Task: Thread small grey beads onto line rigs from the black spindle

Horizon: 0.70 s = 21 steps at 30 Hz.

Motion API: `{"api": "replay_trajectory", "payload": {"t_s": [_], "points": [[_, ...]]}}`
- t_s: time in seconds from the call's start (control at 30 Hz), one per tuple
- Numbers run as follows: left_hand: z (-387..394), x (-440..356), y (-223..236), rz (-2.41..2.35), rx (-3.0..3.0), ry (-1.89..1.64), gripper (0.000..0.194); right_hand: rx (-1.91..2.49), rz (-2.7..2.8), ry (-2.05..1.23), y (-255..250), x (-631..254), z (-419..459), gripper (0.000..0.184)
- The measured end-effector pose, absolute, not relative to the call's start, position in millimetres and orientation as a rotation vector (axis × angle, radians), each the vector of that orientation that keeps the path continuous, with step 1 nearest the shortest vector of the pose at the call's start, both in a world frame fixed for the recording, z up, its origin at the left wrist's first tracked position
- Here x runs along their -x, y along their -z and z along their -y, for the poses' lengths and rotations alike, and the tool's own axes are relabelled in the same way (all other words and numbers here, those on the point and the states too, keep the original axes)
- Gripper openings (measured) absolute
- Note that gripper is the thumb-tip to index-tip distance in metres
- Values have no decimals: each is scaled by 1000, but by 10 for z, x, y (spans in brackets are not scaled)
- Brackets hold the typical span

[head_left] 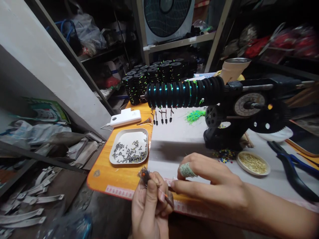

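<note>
My left hand (152, 205) is closed round a small bundle of thin, dark strands (144, 176) with orange bits, its spread ends sticking up past my thumb. A thin dark end with an orange mark pokes out near my little-finger side. Close on the right is my right hand (209, 182), with a green bandage (188, 170) on one finger. Its thumb and bandaged finger come together in a pinch; whatever they hold, if anything, is too small to make out. Beyond my hands, a white tray (117, 161) contains many small dark tube-like pieces.
A black winding machine (224, 132) carries a row of black ringed spools (184, 91), with small dark pieces hanging below. Stacked spools (154, 73) stand behind. Nearby are a power bank (126, 118), green strands (195, 116), a dish of golden bits (253, 163) and pliers (291, 166).
</note>
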State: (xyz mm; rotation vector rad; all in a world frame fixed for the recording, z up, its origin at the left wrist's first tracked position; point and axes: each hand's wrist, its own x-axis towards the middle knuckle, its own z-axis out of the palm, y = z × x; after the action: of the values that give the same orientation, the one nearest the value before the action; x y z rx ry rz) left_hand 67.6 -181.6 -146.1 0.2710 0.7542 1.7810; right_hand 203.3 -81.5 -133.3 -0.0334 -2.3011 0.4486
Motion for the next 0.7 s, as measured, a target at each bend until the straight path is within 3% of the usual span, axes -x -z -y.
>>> {"api": "replay_trajectory", "payload": {"t_s": [0.23,0.7], "points": [[1815,-709,1446,-833,-208,-1775,34,52,2334,-303,1337,-2043,858,19],[1800,-818,1485,-1062,-78,-1802,42,115,2285,-399,1387,-2007,921,23]]}}
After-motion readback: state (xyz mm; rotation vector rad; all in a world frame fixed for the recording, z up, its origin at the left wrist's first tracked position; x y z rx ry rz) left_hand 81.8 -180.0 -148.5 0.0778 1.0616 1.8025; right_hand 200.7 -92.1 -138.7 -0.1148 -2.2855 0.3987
